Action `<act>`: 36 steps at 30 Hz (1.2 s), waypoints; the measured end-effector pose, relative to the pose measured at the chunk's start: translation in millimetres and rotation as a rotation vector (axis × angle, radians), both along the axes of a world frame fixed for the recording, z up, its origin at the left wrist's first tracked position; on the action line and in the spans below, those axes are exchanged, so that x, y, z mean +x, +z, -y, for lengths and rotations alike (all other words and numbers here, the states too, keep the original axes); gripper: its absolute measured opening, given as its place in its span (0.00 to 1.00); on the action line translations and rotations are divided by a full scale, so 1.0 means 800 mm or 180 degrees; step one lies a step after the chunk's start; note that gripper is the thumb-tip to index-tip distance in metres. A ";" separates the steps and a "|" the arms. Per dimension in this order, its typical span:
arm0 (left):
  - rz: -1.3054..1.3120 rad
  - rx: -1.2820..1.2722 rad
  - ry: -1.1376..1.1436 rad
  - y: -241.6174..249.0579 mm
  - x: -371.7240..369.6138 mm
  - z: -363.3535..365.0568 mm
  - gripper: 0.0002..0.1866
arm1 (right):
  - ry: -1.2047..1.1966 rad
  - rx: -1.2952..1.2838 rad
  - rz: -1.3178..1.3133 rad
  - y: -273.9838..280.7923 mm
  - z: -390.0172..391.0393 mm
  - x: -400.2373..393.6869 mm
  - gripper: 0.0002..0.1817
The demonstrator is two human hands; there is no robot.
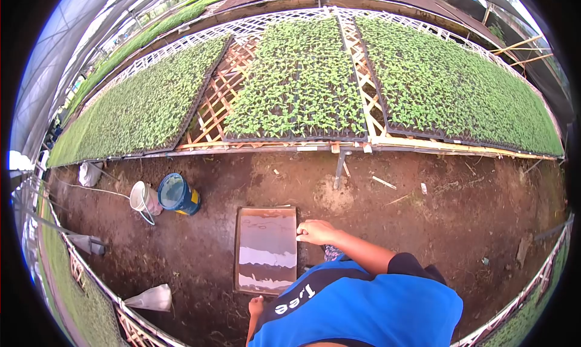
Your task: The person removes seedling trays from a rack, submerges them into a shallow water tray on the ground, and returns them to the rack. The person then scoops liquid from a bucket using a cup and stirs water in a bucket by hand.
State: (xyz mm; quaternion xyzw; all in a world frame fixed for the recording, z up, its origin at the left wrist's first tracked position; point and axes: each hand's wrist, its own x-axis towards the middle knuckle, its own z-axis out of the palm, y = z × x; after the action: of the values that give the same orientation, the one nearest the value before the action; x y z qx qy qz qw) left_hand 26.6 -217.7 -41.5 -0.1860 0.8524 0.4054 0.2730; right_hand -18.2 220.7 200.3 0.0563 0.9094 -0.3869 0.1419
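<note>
A shallow rectangular tray (266, 235), brown with pale glossy reflections like water on its surface, is low in front of me over the soil. At its right edge is my right hand (316, 232), fingers curled closed on the rim. My left hand (256, 306) is down at the near edge, its fingers closed at the rim and partly hidden from above. The blue shirt (363, 304) on my body covers the tray's near right corner.
A white bucket (145, 198) and a blue bucket (179, 194) stand to the left. Ahead, a raised bamboo lattice bench (224, 99) carries trays of green seedlings (296, 86). A white sack (151, 298) lies at lower left, beside another bench edge.
</note>
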 end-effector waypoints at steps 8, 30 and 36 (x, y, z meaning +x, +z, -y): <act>-0.0158 -0.0089 -0.0328 0.050 0.003 -0.020 0.14 | -0.0011 -0.0055 -0.0140 0.001 -0.004 0.010 0.12; -0.1382 0.1112 -0.1494 0.158 -0.116 -0.220 0.12 | 0.0704 0.1183 0.0853 0.214 -0.085 0.146 0.11; -0.1390 0.0574 -0.1574 0.117 -0.098 -0.168 0.11 | 0.1097 0.0828 0.0191 0.166 -0.011 0.047 0.10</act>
State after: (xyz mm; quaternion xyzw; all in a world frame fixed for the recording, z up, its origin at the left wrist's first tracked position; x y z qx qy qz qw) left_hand -51.8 -83.0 52.5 0.1424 0.8707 0.4309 0.1894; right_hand 19.8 229.2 333.0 -0.0707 0.9432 -0.2345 0.2245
